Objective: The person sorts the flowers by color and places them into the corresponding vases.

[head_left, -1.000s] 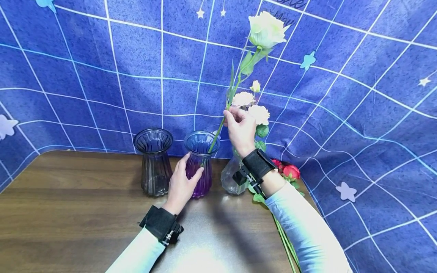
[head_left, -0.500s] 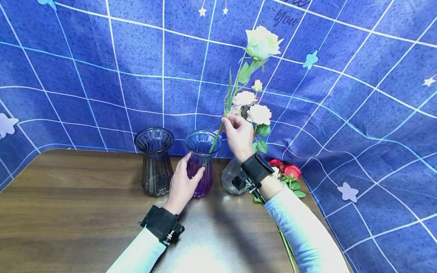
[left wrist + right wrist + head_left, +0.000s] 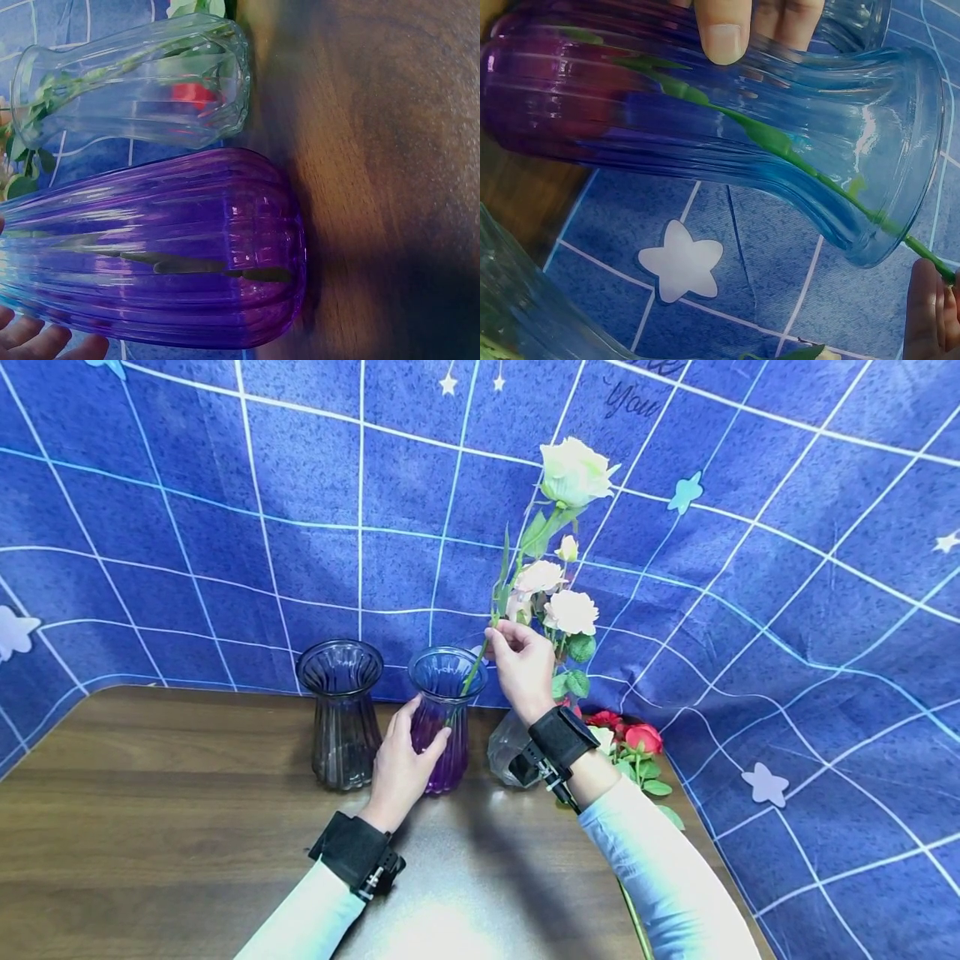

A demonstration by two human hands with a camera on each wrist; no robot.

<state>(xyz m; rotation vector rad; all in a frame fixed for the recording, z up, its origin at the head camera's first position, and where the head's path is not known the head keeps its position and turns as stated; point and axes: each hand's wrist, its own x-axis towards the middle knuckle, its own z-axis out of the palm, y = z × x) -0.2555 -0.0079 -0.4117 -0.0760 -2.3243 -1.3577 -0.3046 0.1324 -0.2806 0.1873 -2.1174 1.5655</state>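
Note:
In the head view my right hand (image 3: pixel 525 668) pinches the green stem of a white rose (image 3: pixel 576 472) above a blue-and-purple glass vase (image 3: pixel 448 768). The stem slants down through the mouth, and its lower end shows near the vase's bottom in the left wrist view, inside the purple glass (image 3: pixel 187 307). With thumb and fingers on opposite sides, my left hand (image 3: pixel 401 768) holds the vase's body. The vase stands upright on the table. The right wrist view shows the stem (image 3: pixel 817 174) leaning against the rim, with right fingertips (image 3: pixel 924 300) just outside it.
A dark grey glass vase (image 3: pixel 343 735) stands to the left. On the right is a clear glass vase (image 3: pixel 508 752) with pale pink flowers (image 3: pixel 572 612). Red roses (image 3: pixel 642 739) lie on the wooden table (image 3: pixel 187 827) by its right edge. A blue patterned cloth (image 3: pixel 300 485) hangs behind.
My right hand has lowered, bringing the white rose down and the stem deeper into the blue-and-purple vase. The left hand keeps its hold on the vase.

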